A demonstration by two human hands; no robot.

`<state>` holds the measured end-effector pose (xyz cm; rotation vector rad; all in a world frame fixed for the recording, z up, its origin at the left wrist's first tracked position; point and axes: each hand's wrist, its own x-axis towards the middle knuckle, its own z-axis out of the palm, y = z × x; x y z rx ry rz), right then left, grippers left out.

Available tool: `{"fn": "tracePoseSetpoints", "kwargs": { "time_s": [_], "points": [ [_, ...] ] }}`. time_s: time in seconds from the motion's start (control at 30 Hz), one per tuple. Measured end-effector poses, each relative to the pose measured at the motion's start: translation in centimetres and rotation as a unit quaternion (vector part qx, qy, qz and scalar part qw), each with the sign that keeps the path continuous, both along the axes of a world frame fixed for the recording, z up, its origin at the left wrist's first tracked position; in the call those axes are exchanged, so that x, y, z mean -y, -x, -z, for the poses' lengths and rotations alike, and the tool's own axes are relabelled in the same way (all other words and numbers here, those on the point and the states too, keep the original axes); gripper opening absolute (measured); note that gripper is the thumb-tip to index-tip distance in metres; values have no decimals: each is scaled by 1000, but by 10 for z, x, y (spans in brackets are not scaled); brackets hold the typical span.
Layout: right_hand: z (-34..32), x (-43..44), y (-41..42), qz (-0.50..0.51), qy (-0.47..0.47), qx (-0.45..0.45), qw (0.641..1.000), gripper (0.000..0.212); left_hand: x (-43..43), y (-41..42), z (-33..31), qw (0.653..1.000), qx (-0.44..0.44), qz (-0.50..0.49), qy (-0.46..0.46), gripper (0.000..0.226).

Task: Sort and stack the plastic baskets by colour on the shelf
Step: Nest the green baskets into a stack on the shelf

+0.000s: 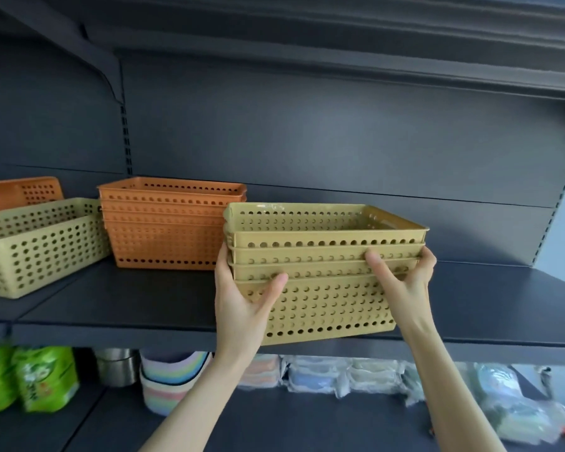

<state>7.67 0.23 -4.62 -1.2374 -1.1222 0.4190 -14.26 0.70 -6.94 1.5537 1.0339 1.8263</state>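
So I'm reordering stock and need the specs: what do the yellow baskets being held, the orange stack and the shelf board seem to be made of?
Yellow baskets: moulded plastic, it seems; smooth, slightly glossy walls with rows of round holes.
Orange stack: apparently the same plastic, same holes and thin rims.
Shelf board: probably painted sheet metal, matt dark grey, thin front edge; not certain.

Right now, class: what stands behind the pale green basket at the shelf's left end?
An orange basket stands behind the pale green basket; only its upper wall and rim show. The green basket covers its lower part.
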Motion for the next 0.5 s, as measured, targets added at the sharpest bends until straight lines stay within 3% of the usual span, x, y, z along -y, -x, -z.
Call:
{"fn": "tracePoseSetpoints", "kwargs": {
  "time_s": [0.17,0.5],
  "points": [
    [-9,18,34,-24,-49,14,998,99,30,38,-14,997,27,-58,-49,83],
    [-46,14,152,-88,-137,57,985,92,52,156,-51,986,57,-121,-95,86]
  ]
}}
